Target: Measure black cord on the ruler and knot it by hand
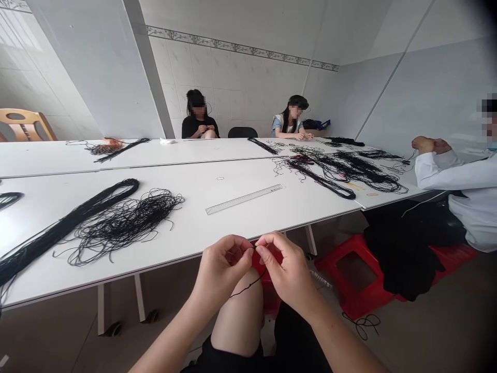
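Just off the table's front edge, above my knee, my left hand [229, 259] and my right hand [281, 261] meet fingertip to fingertip. Each pinches a thin black cord [248, 286] between thumb and forefinger. The cord droops below the fingers across my knee, and a small knot shows along it. The short piece between the fingertips is mostly hidden. On the table beyond lies a clear ruler [244, 199]. To the left are a tangle of loose black cords [132, 223] and a long looped black bundle [73, 220].
More black cord bundles [349, 168] cover the table's right side. Two people sit across the white table [194, 181]; another, in a white sleeve [438, 171], sits at right. A red stool [349, 305] stands right of my legs, with a black cord loop [363, 325] on the floor.
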The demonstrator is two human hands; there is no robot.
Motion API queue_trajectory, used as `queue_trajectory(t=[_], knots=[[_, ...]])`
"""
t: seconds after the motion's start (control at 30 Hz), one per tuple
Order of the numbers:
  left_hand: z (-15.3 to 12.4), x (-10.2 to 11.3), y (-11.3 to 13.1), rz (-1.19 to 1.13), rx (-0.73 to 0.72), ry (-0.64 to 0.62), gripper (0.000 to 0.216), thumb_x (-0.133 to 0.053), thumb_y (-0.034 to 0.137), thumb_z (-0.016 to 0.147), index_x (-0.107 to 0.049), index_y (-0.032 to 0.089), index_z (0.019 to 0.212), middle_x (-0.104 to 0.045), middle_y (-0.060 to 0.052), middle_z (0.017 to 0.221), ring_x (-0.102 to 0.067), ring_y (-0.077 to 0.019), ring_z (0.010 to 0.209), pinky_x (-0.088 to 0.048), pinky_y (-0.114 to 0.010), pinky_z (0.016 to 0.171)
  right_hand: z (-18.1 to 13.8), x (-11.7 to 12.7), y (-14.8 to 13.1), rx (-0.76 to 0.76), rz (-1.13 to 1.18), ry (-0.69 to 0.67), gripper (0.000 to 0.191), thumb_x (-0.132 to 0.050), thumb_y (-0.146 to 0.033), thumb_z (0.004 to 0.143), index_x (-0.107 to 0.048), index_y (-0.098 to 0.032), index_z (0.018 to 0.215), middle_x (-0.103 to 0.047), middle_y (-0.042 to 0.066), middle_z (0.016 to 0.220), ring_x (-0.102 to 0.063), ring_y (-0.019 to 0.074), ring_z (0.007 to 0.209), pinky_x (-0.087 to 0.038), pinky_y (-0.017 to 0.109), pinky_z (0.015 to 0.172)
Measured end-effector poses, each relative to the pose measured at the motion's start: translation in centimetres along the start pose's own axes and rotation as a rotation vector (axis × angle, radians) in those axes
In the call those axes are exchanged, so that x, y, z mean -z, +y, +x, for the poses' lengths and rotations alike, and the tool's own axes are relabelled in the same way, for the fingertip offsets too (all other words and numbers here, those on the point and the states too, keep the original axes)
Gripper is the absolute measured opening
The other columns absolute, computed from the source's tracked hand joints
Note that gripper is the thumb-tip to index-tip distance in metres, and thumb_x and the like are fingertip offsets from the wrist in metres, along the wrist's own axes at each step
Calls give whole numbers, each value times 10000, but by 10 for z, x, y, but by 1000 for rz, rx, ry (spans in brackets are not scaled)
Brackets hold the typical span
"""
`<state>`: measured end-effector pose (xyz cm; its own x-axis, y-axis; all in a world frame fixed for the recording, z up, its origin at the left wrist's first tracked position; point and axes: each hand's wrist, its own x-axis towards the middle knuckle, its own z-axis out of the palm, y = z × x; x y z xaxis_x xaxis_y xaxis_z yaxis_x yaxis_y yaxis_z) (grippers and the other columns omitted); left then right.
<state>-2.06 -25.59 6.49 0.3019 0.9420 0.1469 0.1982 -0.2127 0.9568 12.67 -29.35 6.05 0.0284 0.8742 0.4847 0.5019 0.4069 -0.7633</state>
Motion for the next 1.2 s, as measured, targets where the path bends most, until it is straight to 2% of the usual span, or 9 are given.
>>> queue_trajectory(t=[0.23,0.33,0.4,0.53,0.73,0.9,1.07,1.2], knots=[[0,0,-6,46,-55,-10,85,-585,265,803,-622,189,792,-561,12,659,-473,-101,569,-386,-212,522,0,2,1,-158,157,-38,105,-503,-274,914,-561,-205,860,-563,-24,706,-515,108,627,-411,221,594],[3,-1,-9,-40,-88,4,80,-600,252,787,-624,180,760,-618,-50,899,-559,-142,742,-445,-215,568,2,3,2,-221,239,-71,125,-510,-299,913,-569,-206,855,-550,-31,701,-504,102,631,-411,216,598],[4,-1,-10,-147,-68,-40,86,-607,254,787,-625,173,763,-625,-74,985,-584,-167,827,-486,-240,637,2,3,2,-247,279,-86,129,-517,-306,911,-575,-205,854,-544,-33,703,-498,100,639,-413,216,609],[6,1,-9,-270,15,-125,104,-623,263,798,-613,161,786,-634,-30,736,-582,-135,701,-489,-255,673,3,5,1,-261,339,-96,116,-538,-298,901,-589,-203,861,-559,-28,733,-511,99,672,-423,213,635],[5,3,-5,-332,-5,-119,91,-634,244,800,-606,158,786,-651,-21,724,-613,-132,703,-501,-248,689,3,5,2,-313,570,-171,87,-519,-269,904,-558,-203,944,-583,-10,802,-526,100,705,-442,227,665],[2,1,-7,-217,-78,-48,40,-618,209,796,-610,170,796,-645,-20,761,-609,-134,716,-499,-240,667,4,3,4,-317,503,-147,63,-522,-226,884,-576,-195,875,-518,-36,700,-459,80,633,-392,192,588],[0,0,-9,-49,-192,26,21,-598,173,783,-617,177,791,-642,-25,828,-606,-139,759,-505,-238,673,4,-1,2,-287,409,-73,45,-555,-215,853,-597,-197,850,-511,-34,709,-465,84,659,-388,181,591],[-1,0,-10,48,-225,77,28,-587,181,789,-614,185,782,-648,-14,803,-597,-129,715,-501,-238,656,2,-5,4,-243,350,-38,52,-581,-247,841,-612,-206,833,-393,-58,600,-383,80,566,-336,188,519]])
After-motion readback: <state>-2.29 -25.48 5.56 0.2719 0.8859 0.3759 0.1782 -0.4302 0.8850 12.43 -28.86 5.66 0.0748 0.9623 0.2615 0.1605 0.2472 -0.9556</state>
